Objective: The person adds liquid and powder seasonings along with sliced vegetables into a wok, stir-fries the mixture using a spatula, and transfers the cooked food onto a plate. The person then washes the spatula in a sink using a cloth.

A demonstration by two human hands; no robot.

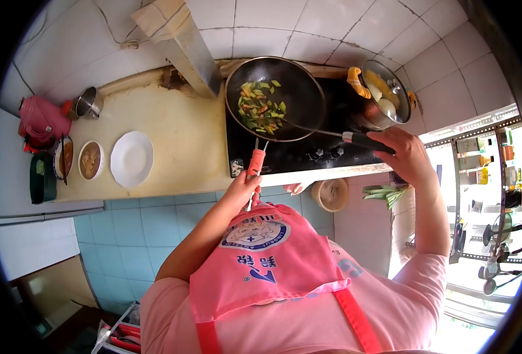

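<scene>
A dark wok [299, 88] sits on the black stove top, tilted slightly in view. Chopped green vegetables with brownish pieces [259, 109] lie in its left half. My left hand [243, 190] is closed round the wok's handle [257, 161], which has a pink-orange grip and points toward my body. My right hand [407, 154] grips the black handle of a long metal spatula [364, 141]. The spatula's shaft crosses the wok's right rim and reaches the food; its head is hard to make out there.
A glass-lidded pot [385, 94] with orange handle covers stands right of the wok. On the left counter are a white plate [132, 159], a bowl of pale food [90, 160], a metal cup [88, 104] and a pink container [43, 121]. A metal post [193, 56] rises behind.
</scene>
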